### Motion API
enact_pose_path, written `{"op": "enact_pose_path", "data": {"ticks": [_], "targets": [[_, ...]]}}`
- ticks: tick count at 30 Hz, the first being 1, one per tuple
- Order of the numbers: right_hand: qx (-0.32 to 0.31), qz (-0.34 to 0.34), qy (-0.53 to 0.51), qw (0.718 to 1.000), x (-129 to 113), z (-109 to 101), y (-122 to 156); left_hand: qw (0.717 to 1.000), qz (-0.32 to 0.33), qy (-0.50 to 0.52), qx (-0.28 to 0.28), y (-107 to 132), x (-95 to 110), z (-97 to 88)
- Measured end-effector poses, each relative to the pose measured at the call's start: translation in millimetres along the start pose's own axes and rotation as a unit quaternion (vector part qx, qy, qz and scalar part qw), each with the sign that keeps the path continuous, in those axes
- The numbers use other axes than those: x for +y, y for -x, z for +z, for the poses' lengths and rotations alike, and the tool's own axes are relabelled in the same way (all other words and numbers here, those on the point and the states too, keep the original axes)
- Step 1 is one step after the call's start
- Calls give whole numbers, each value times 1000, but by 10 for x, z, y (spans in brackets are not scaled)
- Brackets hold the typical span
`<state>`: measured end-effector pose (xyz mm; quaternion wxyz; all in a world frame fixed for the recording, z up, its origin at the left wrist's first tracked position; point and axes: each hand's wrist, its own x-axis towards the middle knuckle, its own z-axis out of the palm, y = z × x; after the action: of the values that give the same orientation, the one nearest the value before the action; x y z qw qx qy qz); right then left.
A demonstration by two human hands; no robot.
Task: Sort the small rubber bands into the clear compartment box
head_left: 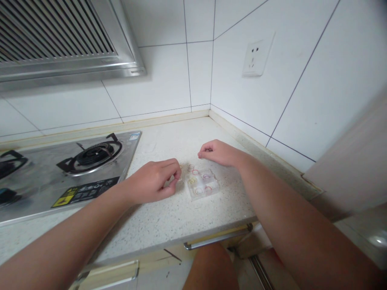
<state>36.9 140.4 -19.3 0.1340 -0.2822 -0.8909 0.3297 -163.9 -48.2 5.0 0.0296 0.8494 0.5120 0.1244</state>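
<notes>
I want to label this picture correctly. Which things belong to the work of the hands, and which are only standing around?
In use:
left hand, fingers pinched beside the box
right hand, behind the box
clear compartment box
small coloured rings in it

Only around:
gas stove
range hood
wall socket
drawer handle

I count two hands, one clear tray, two burners, one wall socket upper right, two drawer handles.

Left hand curled, fingertips pinched; right hand loosely fisted, knuckles up.
</notes>
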Motion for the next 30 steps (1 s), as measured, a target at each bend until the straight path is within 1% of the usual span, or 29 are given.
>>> {"op": "enact_pose_path", "data": {"ticks": [12, 21, 30], "targets": [[-3, 1, 11, 1000, 1, -1, 1, 1000, 2, -5, 12, 6, 14, 13], [0, 1, 11, 1000, -5, -1, 11, 1000, -5, -10, 2, 10, 4, 13], [-1, 3, 17, 1000, 12, 10, 4, 1000, -5, -25, 11, 14, -14, 52]]}}
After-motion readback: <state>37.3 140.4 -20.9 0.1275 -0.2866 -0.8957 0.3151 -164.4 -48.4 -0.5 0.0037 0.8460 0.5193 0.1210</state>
